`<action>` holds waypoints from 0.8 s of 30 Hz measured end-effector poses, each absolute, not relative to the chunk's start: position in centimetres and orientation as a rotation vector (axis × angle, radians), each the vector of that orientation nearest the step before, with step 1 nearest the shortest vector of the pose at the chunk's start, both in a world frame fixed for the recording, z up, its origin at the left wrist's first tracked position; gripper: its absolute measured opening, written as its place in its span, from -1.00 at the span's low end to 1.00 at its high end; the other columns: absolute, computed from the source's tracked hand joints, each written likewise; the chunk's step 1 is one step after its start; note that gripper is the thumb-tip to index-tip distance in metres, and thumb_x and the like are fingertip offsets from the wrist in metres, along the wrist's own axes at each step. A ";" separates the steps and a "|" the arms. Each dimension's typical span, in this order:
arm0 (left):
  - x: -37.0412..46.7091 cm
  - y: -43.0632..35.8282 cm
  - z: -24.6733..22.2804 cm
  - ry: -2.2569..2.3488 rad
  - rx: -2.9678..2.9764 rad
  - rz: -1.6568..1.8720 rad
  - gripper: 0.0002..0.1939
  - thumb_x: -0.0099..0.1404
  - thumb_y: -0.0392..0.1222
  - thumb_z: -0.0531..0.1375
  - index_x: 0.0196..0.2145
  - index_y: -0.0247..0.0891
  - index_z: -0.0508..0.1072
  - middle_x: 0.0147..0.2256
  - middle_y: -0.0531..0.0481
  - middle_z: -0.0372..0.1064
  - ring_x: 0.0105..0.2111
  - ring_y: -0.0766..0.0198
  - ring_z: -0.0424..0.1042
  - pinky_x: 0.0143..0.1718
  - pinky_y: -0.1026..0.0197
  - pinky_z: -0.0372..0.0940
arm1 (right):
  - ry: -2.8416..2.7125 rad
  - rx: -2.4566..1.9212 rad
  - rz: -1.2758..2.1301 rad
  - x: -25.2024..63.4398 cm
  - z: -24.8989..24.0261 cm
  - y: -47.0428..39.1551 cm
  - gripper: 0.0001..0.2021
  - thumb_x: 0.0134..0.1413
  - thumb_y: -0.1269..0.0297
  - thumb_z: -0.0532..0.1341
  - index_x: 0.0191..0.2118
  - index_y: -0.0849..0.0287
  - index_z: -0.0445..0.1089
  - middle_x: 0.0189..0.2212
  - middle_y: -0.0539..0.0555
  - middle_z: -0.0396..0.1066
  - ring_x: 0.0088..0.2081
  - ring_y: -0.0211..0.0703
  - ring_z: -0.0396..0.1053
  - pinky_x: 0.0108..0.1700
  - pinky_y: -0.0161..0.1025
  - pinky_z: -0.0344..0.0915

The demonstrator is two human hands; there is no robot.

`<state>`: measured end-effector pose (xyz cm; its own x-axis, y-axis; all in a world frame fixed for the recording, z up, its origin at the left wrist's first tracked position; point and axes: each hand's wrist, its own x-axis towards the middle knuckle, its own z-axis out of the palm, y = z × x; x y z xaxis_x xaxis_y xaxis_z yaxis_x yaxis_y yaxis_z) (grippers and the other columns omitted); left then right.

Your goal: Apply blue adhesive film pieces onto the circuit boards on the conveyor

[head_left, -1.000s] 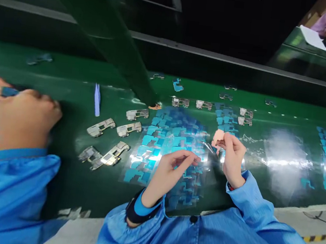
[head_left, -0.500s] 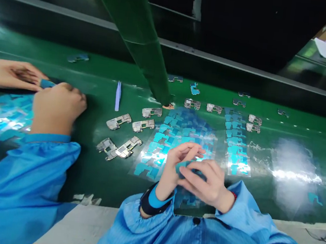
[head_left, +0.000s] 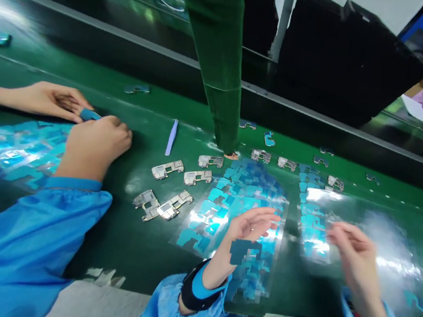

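Observation:
My left hand (head_left: 251, 225) is over a sheet of blue die-cut film pieces (head_left: 214, 218), fingers curled. A dark blue notched piece (head_left: 239, 253) is at its palm, overlapping the heel of the hand; how the fingers grip it is partly hidden. Off to the right, my right hand (head_left: 355, 263) is slightly blurred, thumb and fingertips pinched at the edge of a clear plastic film (head_left: 324, 195). That film lies over a narrow strip of blue pieces (head_left: 310, 219). Several bare phone circuit boards (head_left: 167, 169) lie to the left of the sheet.
A co-worker's hands (head_left: 93, 144) work on a blue piece at the left, above more blue film pieces (head_left: 15, 152). Lilac tweezers (head_left: 171, 137) lie on the green mat. A green-wrapped post (head_left: 222, 72) rises behind the sheet. Further boards (head_left: 260, 156) line the back.
My hands have parted: the right moved right to the clear film, while the left stays with the dark blue piece. The view has shifted, moving the scene right and slightly down.

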<state>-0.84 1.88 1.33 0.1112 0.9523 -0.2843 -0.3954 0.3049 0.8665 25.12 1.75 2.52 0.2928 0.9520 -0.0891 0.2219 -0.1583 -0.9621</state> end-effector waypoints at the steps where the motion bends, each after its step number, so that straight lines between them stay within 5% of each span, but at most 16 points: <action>1: -1.1 1.9 1.4 0.986 0.694 1.121 -0.70 0.17 -0.06 0.32 -0.16 -0.22 0.54 -0.23 -0.09 0.58 -0.30 0.20 0.53 -0.27 0.25 0.38 | -1.014 -1.614 0.847 28.2 2.8 1.8 -0.70 -0.13 0.07 0.41 -0.27 0.11 0.50 -0.48 0.05 0.49 -0.51 -0.24 0.41 -0.43 -0.27 0.39; 5: -2.2 2.0 1.5 0.998 0.655 1.163 -0.67 0.17 0.01 0.31 -0.17 -0.23 0.52 -0.20 -0.10 0.56 -0.25 0.15 0.52 -0.21 0.20 0.36 | -1.020 -1.818 0.570 39.6 2.2 1.9 -0.66 -0.16 0.01 0.39 -0.22 0.01 0.46 -0.45 0.10 0.45 -0.47 -0.13 0.42 -0.35 -0.15 0.38; 9: -2.4 2.0 1.4 1.047 0.642 1.216 -0.68 0.16 0.02 0.29 -0.20 -0.23 0.53 -0.13 -0.11 0.52 -0.14 0.09 0.48 -0.13 0.17 0.35 | -1.356 -2.151 0.167 44.9 -0.1 2.3 -0.55 -0.28 -0.19 0.33 -0.41 0.11 0.36 -0.52 0.11 0.37 -0.44 0.10 0.40 -0.28 0.17 0.35; 12: -2.2 1.8 1.1 1.075 0.662 1.264 -0.74 0.18 -0.03 0.28 -0.23 -0.20 0.55 -0.11 -0.08 0.49 -0.11 0.10 0.46 -0.11 0.17 0.35 | -1.441 -2.121 -0.009 45.2 0.6 2.7 -0.51 -0.38 -0.13 0.41 -0.38 0.13 0.35 -0.34 0.24 0.40 -0.13 0.33 0.39 0.02 0.34 0.19; 15: -1.9 1.7 0.9 1.078 0.660 1.314 -0.81 0.17 -0.10 0.29 -0.26 -0.18 0.55 -0.10 -0.07 0.48 -0.12 0.10 0.47 -0.13 0.16 0.37 | -1.556 -2.015 -0.049 41.9 3.2 1.9 -0.59 -0.30 0.02 0.45 -0.31 0.12 0.44 -0.16 0.36 0.43 0.07 0.37 0.31 0.15 0.23 0.12; 19: -0.7 1.3 1.3 1.080 0.716 1.289 -0.83 0.20 -0.10 0.27 -0.25 -0.17 0.56 -0.11 -0.06 0.50 -0.13 0.10 0.47 -0.11 0.16 0.35 | -1.725 -1.816 0.220 30.3 5.3 -0.9 -0.82 0.10 0.15 0.26 -0.20 0.07 0.50 -0.19 0.12 0.53 -0.12 -0.01 0.49 0.01 -0.02 0.39; 24: 0.6 0.6 1.2 1.059 0.787 1.170 -0.82 0.24 -0.15 0.25 -0.18 -0.14 0.54 -0.13 0.00 0.51 -0.11 0.17 0.47 -0.08 0.21 0.32 | -1.585 -1.329 1.190 16.5 4.7 -1.0 -0.91 0.06 0.26 0.32 -0.34 0.16 0.52 -0.44 0.04 0.56 -0.39 -0.20 0.53 -0.28 -0.29 0.49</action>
<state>0.56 0.59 1.24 0.0461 0.9705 -0.2367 -0.3319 0.2384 0.9127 16.46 -1.05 4.68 -0.1920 0.9811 -0.0243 0.2974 0.0345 -0.9541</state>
